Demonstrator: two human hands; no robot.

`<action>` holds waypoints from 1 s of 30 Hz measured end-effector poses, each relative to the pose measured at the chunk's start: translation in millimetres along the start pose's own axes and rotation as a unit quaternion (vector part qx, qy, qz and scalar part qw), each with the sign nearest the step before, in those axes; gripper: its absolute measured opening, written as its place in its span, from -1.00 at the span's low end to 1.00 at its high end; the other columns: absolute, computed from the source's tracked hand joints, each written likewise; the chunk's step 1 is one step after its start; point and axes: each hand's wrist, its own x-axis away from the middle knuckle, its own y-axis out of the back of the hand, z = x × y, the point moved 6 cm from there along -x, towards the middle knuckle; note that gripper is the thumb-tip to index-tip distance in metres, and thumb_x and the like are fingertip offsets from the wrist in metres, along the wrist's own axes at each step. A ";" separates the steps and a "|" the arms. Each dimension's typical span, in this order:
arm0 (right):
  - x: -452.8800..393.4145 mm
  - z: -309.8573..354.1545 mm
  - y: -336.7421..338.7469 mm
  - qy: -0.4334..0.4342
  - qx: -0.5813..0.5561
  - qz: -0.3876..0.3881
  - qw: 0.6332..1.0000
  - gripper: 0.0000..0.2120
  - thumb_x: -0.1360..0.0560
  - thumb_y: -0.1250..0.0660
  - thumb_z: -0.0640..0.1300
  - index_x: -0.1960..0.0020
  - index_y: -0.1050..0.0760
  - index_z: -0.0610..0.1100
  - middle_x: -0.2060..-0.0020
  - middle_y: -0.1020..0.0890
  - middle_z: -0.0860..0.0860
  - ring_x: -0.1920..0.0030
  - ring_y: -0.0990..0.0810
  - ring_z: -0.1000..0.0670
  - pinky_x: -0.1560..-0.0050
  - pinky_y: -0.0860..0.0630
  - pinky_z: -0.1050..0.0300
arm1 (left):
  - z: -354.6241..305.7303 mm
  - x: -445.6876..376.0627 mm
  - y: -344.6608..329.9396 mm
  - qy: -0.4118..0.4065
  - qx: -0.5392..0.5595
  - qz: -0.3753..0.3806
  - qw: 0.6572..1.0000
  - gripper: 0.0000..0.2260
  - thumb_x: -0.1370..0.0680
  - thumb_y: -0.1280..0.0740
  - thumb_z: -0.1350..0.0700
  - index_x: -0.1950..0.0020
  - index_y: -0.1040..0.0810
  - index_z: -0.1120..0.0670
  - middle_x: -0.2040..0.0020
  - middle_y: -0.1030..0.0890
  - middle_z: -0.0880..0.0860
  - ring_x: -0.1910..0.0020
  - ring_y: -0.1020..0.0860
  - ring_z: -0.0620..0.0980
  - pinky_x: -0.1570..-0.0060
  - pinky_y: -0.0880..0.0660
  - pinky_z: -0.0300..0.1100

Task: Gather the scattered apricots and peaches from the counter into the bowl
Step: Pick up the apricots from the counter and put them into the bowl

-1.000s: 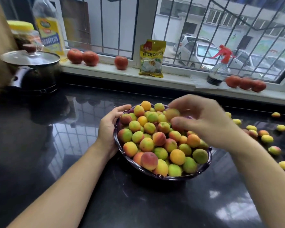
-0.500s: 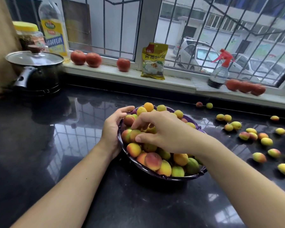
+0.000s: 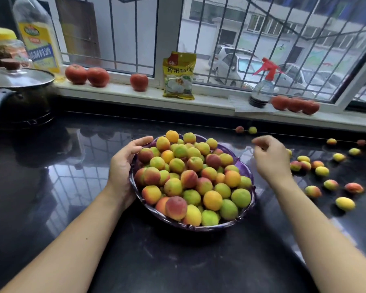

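Purple bowl [image 3: 244, 169], heaped with apricots and peaches [image 3: 190, 178], on the dark counter [image 3: 178, 261]. We see the left hand [image 3: 123, 163] cupping its left rim; the right hand [image 3: 270, 159] hovers beside it, fingers loosely curled, holding nothing (scattered fruit [image 3: 322, 171] lies farther right).

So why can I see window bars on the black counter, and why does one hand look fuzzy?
Head view: the glossy counter mirrors the bright barred window; the right hand is smeared by motion blur, while the left hand on the bowl looks sharp.
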 end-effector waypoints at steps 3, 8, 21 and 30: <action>-0.6 -56.8 -8.2 -0.070 0.178 0.002 0.981 -0.61 -0.56 -0.24 -0.23 -0.39 -0.43 -0.17 -0.35 -0.35 -0.22 -0.22 -0.47 -0.29 -0.20 -0.43 -0.09 | 0.8 -0.5 -0.2 0.002 0.001 -0.001 1.000 -0.64 -0.65 -0.12 0.15 -0.32 -0.59 0.20 -0.28 -0.67 0.25 -0.21 -0.68 0.20 -0.26 -0.59 0.11; -11.2 -72.4 -23.8 -0.110 0.280 0.052 0.952 -0.46 -0.59 -0.14 -0.08 -0.55 -0.18 -0.06 -0.56 -0.04 -0.23 -0.37 -0.36 -0.35 -0.31 -0.37 -0.19 | 0.5 0.3 -0.6 0.000 -0.011 -0.006 1.000 -0.62 -0.66 -0.11 0.14 -0.35 -0.59 0.20 -0.24 -0.69 0.22 -0.19 -0.68 0.16 -0.20 -0.61 0.06; -10.5 -78.1 -17.5 -0.091 0.271 0.002 0.958 -0.73 -0.62 -0.15 -0.21 -0.28 -0.44 -0.24 -0.29 -0.42 -0.31 -0.22 -0.46 -0.36 -0.18 -0.43 -0.13 | 0.8 2.3 1.0 0.007 -0.004 -0.012 1.000 -0.62 -0.66 -0.11 0.14 -0.37 -0.58 0.21 -0.29 -0.67 0.26 -0.29 -0.64 0.26 -0.30 -0.57 0.17; -7.6 -57.3 -14.7 0.023 0.100 -0.034 0.994 -0.75 -0.62 -0.28 -0.15 -0.27 -0.53 -0.17 -0.10 -0.58 -0.23 -0.10 -0.54 -0.24 -0.02 -0.36 0.11 | -0.5 2.2 -1.1 0.005 -0.016 -0.010 1.000 -0.63 -0.67 -0.11 0.13 -0.34 -0.59 0.20 -0.24 -0.69 0.24 -0.18 -0.69 0.21 -0.25 -0.60 0.15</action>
